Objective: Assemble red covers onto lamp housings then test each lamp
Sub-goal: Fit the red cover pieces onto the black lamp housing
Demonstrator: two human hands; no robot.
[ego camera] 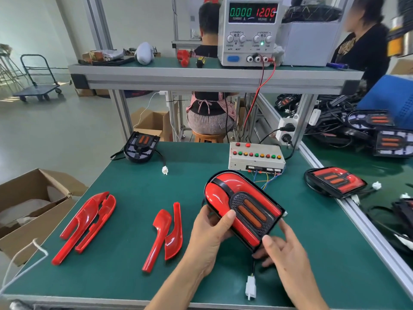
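Lamp housing (242, 209) with red covers fitted is held up off the green table (134, 186), just in front of the test box (256, 157). Left hand (209, 237) grips the housing's left edge, thumb lying over the red cover. Right hand (285, 249) holds the near right corner, thumb on top and fingers curled underneath. The housing's lead hangs down to a white connector (250, 287) lying on the table, unplugged.

Relative to the held housing:
- just left: two loose red covers (166, 233) side by side on the table
- further left: another pair of red covers (86, 224), near the table's left edge
- far left, off the table: open cardboard box (31, 206)
- back left: bare black housing (140, 146) without covers, its white plug (165, 170) on the table
- right: a finished lamp (335, 181) with red covers, across the aluminium rail
- far right, back: pile of black housings (380, 130) with tangled wiring
- above, on the shelf: power supply (250, 30) reading 0.000 A, 12.00 V, red and black leads running down toward the test box

Test box has a row of coloured buttons and loose wires at its front.
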